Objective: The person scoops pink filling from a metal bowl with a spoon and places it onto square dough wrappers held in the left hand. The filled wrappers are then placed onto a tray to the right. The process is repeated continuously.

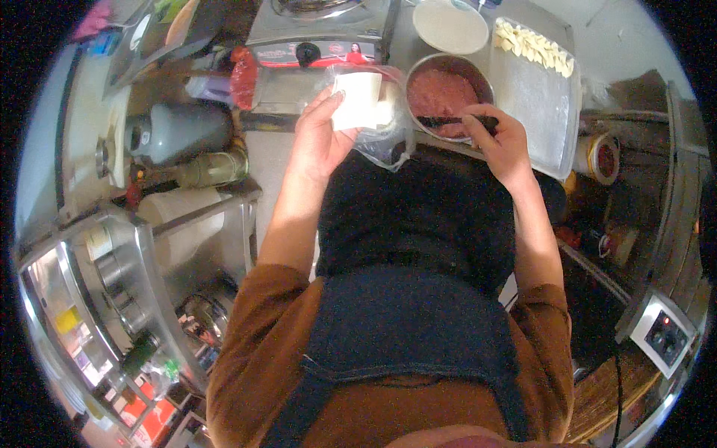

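Note:
My left hand (327, 120) holds a square white dough wrapper (358, 98), thumb on its face. Whether it is one sheet or several, I cannot tell. Just beneath it lies an open clear plastic bag (400, 147) with more pale sheets (385, 111) inside. In my right hand (501, 137) is a dark, narrow utensil (437, 121), its far end over the pinkish minced filling (440, 92) in a round metal pot (492, 89). To the right of the pot, a shallow rectangular tray (529, 120) carries rows of folded dumplings (532, 47) along its far end.
A gas stove (319, 33) stands beyond the bag, and a round white lid or dish (451, 25) behind the pot. Left are a grey gas cylinder (179, 134) and a metal rack (148, 269). A power socket (664, 336) with a cable is low right.

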Demonstrator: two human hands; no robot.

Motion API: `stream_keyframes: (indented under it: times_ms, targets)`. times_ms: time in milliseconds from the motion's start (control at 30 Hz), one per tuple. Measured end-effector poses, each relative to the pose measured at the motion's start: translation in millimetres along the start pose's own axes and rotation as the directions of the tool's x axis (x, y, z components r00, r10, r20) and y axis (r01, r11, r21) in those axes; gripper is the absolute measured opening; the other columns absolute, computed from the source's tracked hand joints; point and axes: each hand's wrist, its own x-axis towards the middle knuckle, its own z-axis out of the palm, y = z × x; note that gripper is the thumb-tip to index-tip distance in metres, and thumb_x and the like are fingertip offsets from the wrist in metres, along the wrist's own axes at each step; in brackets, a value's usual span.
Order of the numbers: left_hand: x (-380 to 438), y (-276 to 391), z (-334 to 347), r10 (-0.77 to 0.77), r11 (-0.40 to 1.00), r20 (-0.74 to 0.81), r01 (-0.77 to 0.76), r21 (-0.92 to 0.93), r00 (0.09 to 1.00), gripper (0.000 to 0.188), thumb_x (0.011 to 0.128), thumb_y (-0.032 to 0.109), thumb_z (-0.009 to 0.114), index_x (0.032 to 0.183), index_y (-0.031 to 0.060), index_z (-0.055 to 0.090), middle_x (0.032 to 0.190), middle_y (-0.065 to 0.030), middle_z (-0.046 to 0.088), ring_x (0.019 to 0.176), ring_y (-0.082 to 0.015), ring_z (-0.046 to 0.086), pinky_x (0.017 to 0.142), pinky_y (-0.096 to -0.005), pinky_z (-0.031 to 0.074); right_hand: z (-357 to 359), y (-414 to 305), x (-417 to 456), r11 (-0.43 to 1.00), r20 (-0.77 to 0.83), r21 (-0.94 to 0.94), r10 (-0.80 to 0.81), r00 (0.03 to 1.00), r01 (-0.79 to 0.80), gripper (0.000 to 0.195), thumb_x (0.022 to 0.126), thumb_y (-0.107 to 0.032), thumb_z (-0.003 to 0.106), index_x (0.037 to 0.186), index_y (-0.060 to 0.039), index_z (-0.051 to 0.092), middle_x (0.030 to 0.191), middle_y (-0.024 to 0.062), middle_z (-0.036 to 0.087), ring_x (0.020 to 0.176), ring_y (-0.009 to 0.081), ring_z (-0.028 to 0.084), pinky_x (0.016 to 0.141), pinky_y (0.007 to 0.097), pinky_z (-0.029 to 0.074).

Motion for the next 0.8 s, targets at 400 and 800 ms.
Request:
stream_keyframes:
  times_ms: [400, 800]
  targets:
    - [-25, -30, 12, -0.205, 0.977, 0.062, 0.201, 0.077, 0.977, 0.058, 0.1, 0.014, 0.057, 0.15, -0.0103, 0.042, 0.144, -0.0264, 0.059, 0.134, -0.0435, 0.059, 0.115, -0.0556, 0.048, -10, -11, -6, 0.975, 0.088, -0.149, -0.151, 0.985, 0.163, 0.02, 0.101, -0.02, 0.068, 0.105, -0.0015, 0.075, 0.101, 0.016, 0.077, 0.097, 0.0318, 0.075, 0.085, 0.0387, 0.057]
    - [-25, -46, 39, -0.136, 0.976, -0.206, 0.167, 0.141, 0.969, 0.042, 0.101, 0.009, 0.052, 0.139, -0.0074, 0.054, 0.129, -0.0177, 0.066, 0.117, -0.031, 0.067, 0.105, -0.047, 0.055, -20, 4, 0, 0.921, 0.056, 0.348, 0.165, 0.985, -0.174, 0.016, 0.103, -0.018, 0.068, 0.106, -0.0036, 0.074, 0.078, 0.0012, 0.067, 0.062, 0.0085, 0.056, 0.056, 0.0241, 0.043]
